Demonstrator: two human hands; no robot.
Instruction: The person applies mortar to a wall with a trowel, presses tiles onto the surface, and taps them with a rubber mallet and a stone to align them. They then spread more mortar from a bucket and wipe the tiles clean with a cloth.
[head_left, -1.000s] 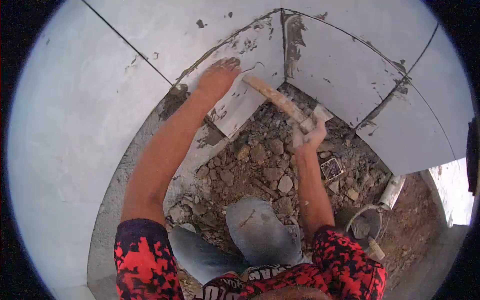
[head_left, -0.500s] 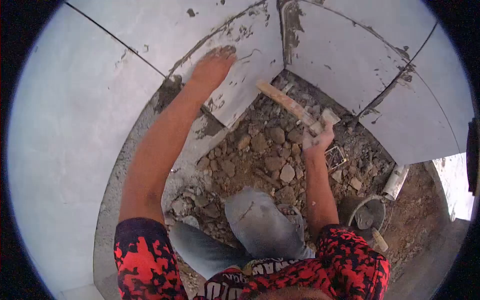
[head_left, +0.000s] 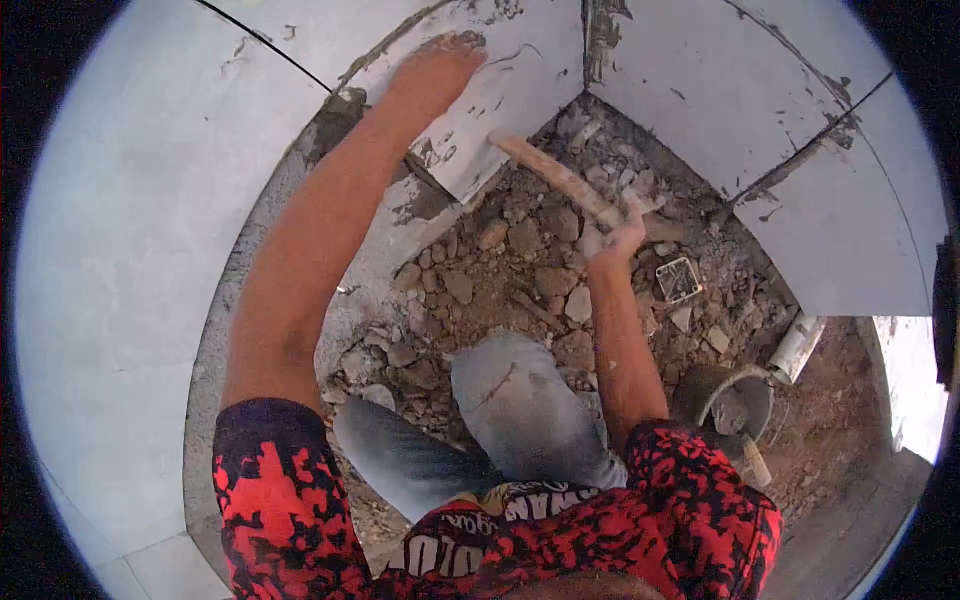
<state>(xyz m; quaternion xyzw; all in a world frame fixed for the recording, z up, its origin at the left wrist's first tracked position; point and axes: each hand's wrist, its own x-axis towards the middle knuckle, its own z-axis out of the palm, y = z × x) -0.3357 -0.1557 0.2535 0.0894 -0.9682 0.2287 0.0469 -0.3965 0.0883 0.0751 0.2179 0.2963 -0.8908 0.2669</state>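
Upper centre, the left hand [head_left: 435, 75] lies flat on the tile [head_left: 478, 112]; mid-frame, the right hand [head_left: 616, 240] grips the tool [head_left: 555, 178]. Too hard a knock could crack the tile's edge.

Your red-and-black blotched shirt [head_left: 610, 535] against pale tiles [head_left: 690, 130] and brown rubble [head_left: 530, 236].
Your jeans [head_left: 522, 410] are faded blue-grey; your hammer-like tool [head_left: 556, 180] is tan with whitish smears; the tiles are streaked dark grey; the pipe [head_left: 798, 350] is white, the bucket [head_left: 702, 400] grey.
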